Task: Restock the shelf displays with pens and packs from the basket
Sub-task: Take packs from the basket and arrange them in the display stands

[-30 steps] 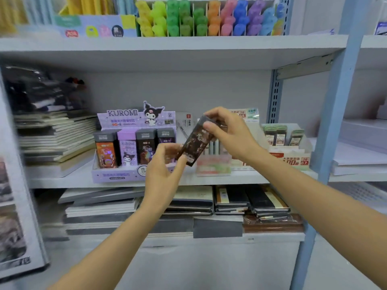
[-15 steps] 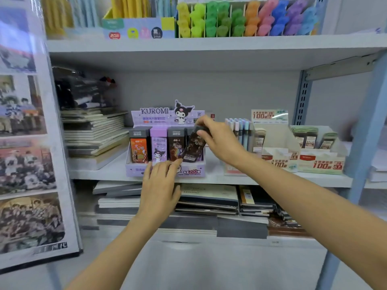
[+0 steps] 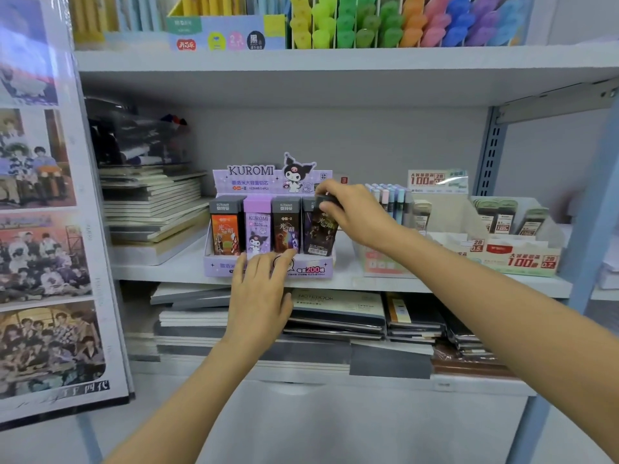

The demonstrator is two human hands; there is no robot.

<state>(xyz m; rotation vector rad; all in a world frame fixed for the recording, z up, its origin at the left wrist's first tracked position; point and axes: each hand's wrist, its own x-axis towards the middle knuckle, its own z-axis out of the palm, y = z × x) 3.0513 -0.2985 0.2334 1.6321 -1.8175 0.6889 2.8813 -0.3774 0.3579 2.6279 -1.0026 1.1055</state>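
shelf restock, placing step. the right grip (image 3: 351,212) curls over the grey cap of a dark pack (image 3: 320,234) and pinches it between fingers and thumb. the pack stands in the rightmost slot of the purple display box (image 3: 217,266) on the middle shelf (image 3: 167,267), just beside three other packs: orange (image 3: 226,234), lilac (image 3: 257,229), dark (image 3: 286,229). the left grip (image 3: 261,293) is spread flat, fingers straight, tips resting on the box's front lip.

to do this well, we judge: keep the left grip pressing the lip so the light card box does not slide back. lower the pack straight down, foot behind the lip. square its face with the neighbours before letting go. we cannot tell if the foot has bottomed yet, so we would feel for the stop first.

the pack itself: slim, tall, a hard little case by the look of it. dark brown face with pale characters, barcode label at the foot. it leans slightly, not quite in line with the row. the basket is not in view.
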